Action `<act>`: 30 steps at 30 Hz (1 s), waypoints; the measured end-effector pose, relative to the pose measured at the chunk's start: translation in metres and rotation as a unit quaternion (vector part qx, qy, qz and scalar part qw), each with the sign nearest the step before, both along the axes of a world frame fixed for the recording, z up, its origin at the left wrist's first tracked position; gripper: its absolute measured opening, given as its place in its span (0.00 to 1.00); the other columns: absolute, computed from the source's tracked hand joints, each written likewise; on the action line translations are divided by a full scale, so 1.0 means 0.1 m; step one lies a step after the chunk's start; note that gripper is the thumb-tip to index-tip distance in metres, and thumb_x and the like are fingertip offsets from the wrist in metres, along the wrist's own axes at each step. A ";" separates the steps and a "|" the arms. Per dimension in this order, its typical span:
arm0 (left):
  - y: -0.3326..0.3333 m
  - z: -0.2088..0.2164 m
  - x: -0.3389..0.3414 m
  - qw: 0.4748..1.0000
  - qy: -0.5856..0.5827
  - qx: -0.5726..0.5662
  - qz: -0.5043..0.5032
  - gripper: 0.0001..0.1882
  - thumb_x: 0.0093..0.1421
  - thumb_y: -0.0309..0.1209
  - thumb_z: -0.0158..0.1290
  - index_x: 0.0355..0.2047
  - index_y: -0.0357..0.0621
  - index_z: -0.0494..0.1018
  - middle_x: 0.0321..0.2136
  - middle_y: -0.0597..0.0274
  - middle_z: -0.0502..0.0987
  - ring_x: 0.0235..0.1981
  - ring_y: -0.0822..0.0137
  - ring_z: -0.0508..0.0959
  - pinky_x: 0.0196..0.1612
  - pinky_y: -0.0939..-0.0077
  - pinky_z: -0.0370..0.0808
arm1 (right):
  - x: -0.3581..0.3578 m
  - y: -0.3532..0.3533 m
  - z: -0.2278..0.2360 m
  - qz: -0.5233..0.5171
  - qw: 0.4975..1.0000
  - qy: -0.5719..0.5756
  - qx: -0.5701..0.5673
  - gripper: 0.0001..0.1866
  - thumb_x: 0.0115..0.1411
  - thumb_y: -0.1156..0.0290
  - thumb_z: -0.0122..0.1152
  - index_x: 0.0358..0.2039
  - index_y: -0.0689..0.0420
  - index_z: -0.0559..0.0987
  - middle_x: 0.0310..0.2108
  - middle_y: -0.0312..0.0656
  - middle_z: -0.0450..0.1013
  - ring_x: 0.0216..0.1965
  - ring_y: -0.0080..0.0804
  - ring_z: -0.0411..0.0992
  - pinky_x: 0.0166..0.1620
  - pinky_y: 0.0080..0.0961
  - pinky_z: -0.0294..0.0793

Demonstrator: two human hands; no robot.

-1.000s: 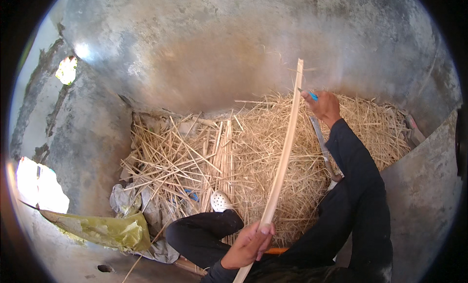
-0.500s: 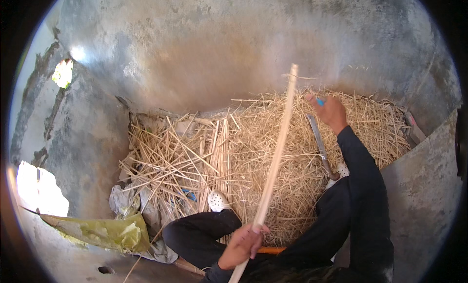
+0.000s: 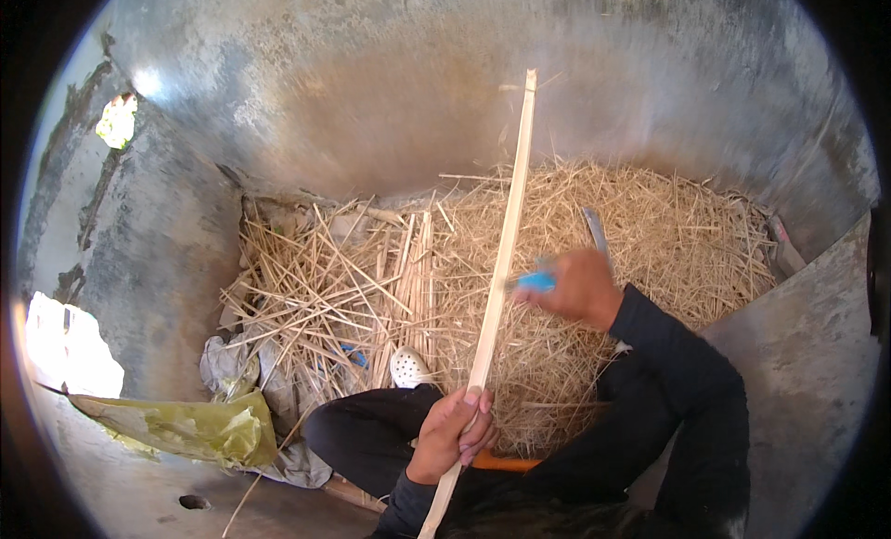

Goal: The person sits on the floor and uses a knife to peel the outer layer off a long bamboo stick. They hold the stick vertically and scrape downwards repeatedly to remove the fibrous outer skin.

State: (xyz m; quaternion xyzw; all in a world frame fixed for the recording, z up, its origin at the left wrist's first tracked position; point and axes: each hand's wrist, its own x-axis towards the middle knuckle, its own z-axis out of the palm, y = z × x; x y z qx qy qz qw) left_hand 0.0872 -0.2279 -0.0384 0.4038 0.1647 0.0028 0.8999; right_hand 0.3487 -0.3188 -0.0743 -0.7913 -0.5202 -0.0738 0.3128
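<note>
We see that the bare right hand point(image 3: 577, 288) has come down from beside the upper tip of the long pale wood-like strip point(image 3: 509, 233) to the strip's right edge near the middle of the frame. Its fingers are closed around a small bright-blue-handled tool point(image 3: 537, 280), blurred enough that we cannot tell whether it touches the strip. As we judge it, the work now lies along the strip's middle rather than at its end.

The bare left hand point(image 3: 455, 435), at bottom centre, grips the strip's lower part and has shifted slightly up and left; the strip's tip now stands higher, in front of the grey concrete wall point(image 3: 390, 103), with thin slivers by it.

The right hand now hides part of the long grey metal blade point(image 3: 595, 231) on the straw-coloured heap of shavings point(image 3: 682, 228), right of centre.
</note>
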 end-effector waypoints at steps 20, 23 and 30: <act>-0.04 0.11 -0.12 0.996 0.020 -0.083 0.020 0.11 0.68 0.40 0.39 0.33 0.48 0.61 0.09 0.77 0.54 0.08 0.80 0.55 0.21 0.83 0.58 | 0.36 0.27 0.10 0.010 0.983 -0.161 0.088 0.39 0.47 0.24 0.49 0.07 0.51 0.68 0.05 0.35 0.59 0.07 0.30 0.60 0.15 0.30 0.60; -0.09 0.07 -0.22 0.997 0.017 -0.075 -0.018 0.12 0.69 0.41 0.39 0.33 0.47 0.61 0.09 0.76 0.54 0.08 0.80 0.55 0.22 0.84 0.57 | 0.85 0.24 -0.03 -0.114 0.985 -0.104 0.081 0.40 0.48 0.23 0.46 0.07 0.51 0.70 0.05 0.35 0.59 0.07 0.29 0.60 0.15 0.28 0.60; -0.23 0.02 -0.36 0.996 0.059 -0.009 -0.069 0.14 0.70 0.42 0.37 0.33 0.46 0.61 0.11 0.75 0.56 0.10 0.80 0.55 0.20 0.84 0.55 | 1.41 0.01 -0.18 -0.217 0.963 -0.142 0.070 0.42 0.52 0.26 0.43 0.13 0.58 0.76 0.09 0.44 0.66 0.14 0.41 0.70 0.21 0.40 0.67</act>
